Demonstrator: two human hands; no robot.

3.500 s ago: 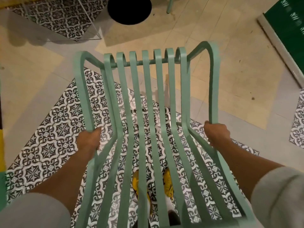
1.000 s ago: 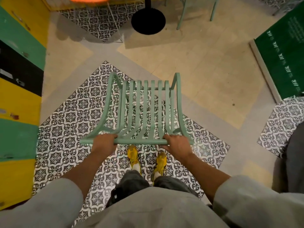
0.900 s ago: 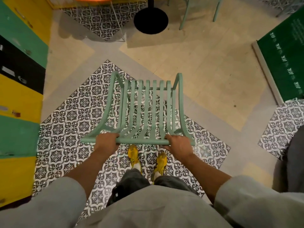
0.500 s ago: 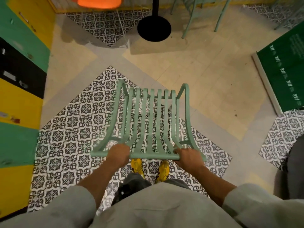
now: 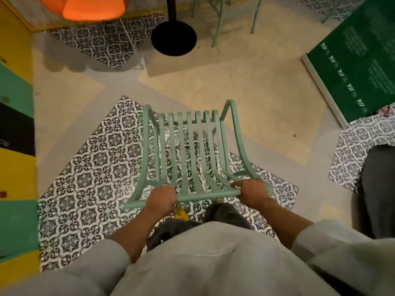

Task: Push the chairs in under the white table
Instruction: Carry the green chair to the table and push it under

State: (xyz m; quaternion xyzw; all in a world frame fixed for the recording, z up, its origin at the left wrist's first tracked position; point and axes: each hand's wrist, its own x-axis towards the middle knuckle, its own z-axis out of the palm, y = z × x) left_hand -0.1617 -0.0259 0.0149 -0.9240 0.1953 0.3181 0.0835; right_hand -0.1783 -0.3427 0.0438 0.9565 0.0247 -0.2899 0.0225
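The floor (image 5: 245, 86) spreads out in plain beige and grey, with a big diamond of black-and-white patterned tile (image 5: 89, 178) under the near centre. On that diamond stands the mint-green slatted chair (image 5: 190, 154), its seat reaching away toward the far side. At the far edge the table's black round base (image 5: 173, 38) sits on the floor, well apart from the chair, with an orange seat (image 5: 92, 6) to its left (the tabletop itself is out of frame). The left hand (image 5: 161, 198) and right hand (image 5: 253, 192) each close their grip around the chair's near top rail (image 5: 205, 195), fingers wrapped over it.
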